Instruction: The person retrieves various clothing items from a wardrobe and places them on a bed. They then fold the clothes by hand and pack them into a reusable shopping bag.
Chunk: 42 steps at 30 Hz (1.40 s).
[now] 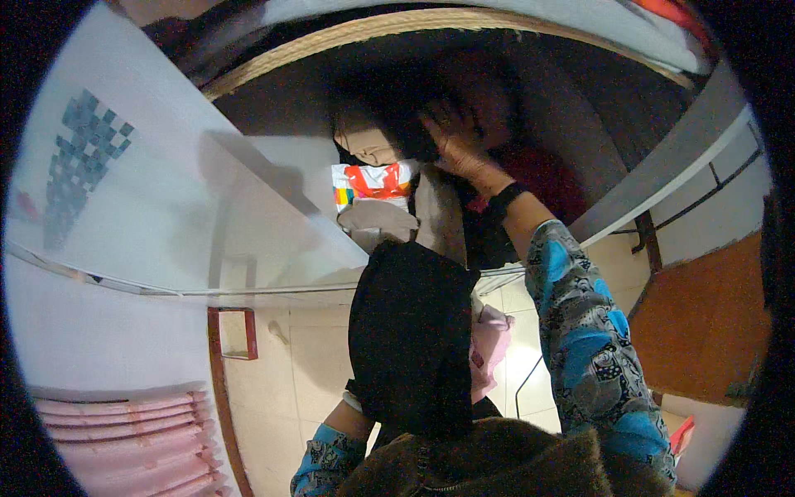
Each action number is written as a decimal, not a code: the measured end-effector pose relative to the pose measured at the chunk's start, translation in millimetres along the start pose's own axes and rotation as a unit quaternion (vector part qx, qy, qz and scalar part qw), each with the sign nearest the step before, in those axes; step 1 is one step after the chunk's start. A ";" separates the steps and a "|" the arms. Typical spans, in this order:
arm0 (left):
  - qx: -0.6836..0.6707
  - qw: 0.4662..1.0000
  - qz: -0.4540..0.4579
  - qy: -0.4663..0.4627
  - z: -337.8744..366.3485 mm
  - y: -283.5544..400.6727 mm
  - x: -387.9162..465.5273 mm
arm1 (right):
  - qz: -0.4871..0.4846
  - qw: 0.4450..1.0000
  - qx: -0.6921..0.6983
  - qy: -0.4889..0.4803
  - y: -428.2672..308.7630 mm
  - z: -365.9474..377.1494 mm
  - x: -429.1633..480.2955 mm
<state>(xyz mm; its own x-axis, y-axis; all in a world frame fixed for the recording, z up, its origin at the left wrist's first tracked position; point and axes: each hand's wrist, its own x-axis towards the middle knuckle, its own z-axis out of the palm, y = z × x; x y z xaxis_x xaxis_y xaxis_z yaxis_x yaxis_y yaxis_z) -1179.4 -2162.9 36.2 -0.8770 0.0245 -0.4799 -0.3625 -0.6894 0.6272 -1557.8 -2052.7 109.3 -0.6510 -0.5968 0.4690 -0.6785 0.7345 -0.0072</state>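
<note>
A black folded cloth (413, 335) lies over my left hand, in front of my body. It hides the hand; only the left wrist (352, 407) shows, with a white band. Into the shadowed wardrobe compartment (279, 152) reaches my right hand (456, 141), a black band around its wrist. Its fingers look spread over dark fabric, blurred, and contact is unclear. Left of that hand are a folded beige cloth (366, 144) and a shiny packet (376, 183) in white, red and yellow. Nearer me lie grey-beige fabrics (438, 208). Dark red cloth (553, 180) sits deeper to the right.
A white wardrobe door (155, 186) with a tile-pattern decal stands at left. The pale side panel (671, 180) bounds the compartment at right. Pink cloth (490, 348) shows below, above the tiled floor (267, 348). A pink curtain (124, 441) hangs lower left.
</note>
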 end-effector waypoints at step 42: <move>0.177 0.943 -0.133 -0.249 48.9 -44.1 -12.8 | 0.189 0.938 0.252 0.146 -291.5 -326.3 -459.7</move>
<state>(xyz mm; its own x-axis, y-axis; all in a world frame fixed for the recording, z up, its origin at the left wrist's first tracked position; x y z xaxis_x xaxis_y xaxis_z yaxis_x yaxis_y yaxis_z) -1167.7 -2097.5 44.7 -0.7473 0.5607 -0.3566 -0.5961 -0.3285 0.7326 -949.7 -1887.1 184.0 -0.8061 -0.1566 0.5707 -0.5411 0.5857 -0.6035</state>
